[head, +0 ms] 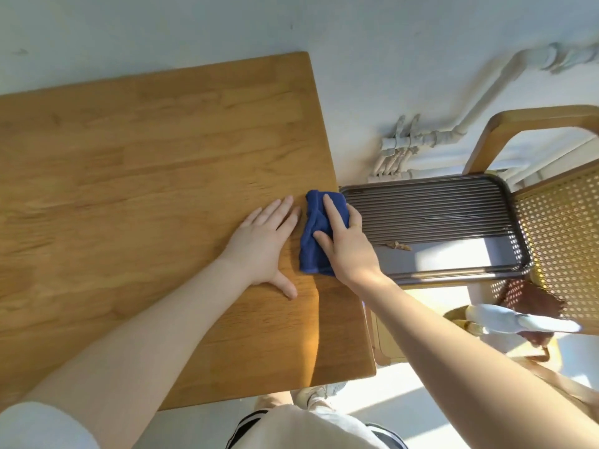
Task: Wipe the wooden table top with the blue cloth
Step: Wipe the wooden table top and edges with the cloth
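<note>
The wooden table top (146,176) fills the left and middle of the view. A crumpled blue cloth (313,236) lies at its right edge. My right hand (348,244) presses down on the cloth with fingers spread over it, covering its right side. My left hand (264,241) rests flat on the wood just left of the cloth, fingers apart and holding nothing.
A dark ribbed tray (453,228) sits right beside the table's right edge, resting on a chair with a woven cane seat (564,234); a few brown crumbs (398,245) lie in the tray. White pipes (421,140) run along the wall behind.
</note>
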### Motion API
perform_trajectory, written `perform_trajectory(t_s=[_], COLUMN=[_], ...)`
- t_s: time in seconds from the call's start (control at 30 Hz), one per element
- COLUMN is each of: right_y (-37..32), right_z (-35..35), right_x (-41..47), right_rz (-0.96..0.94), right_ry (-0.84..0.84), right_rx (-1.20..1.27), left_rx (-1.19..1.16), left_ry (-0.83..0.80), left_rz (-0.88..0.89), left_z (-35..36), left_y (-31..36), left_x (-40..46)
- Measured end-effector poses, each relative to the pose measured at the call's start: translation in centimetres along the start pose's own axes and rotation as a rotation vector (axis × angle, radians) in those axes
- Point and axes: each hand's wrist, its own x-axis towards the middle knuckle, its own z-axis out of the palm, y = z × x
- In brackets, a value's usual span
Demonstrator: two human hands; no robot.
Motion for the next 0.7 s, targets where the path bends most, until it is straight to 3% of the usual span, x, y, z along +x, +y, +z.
perform_trajectory(t_s=[0.1, 0.2, 0.37, 0.53, 0.7], right_y=[-0.9, -1.8, -0.7, -1.2, -3.5], right_z=[-0.7, -1.0, -0.2, -0.6, -1.9], right_x=[3.2, 6.8, 4.7, 6.1, 13.9], right_rz=[-0.014, -0.001, -0.04, -0.019, 0.003], right_ry=[0.107, 0.107, 0.136, 0.189, 0.184], right_rx=[0.053, 0.045, -0.055, -0.037, 0.064], left_rx=[0.017, -0.006, -0.091, -0.155, -0.147], left_ry=[0.016, -0.022, -0.013, 0.251, 0.246], left_rz=[-0.002, 0.026, 0.114, -0.1, -0.12], left_z=[0.0, -0.5, -3.2, -5.9, -7.4], left_y=[-0.1, -0.2, -3.0, -6.5, -8.8], left_x=[0.2, 0.1, 1.1, 4.2, 7.9])
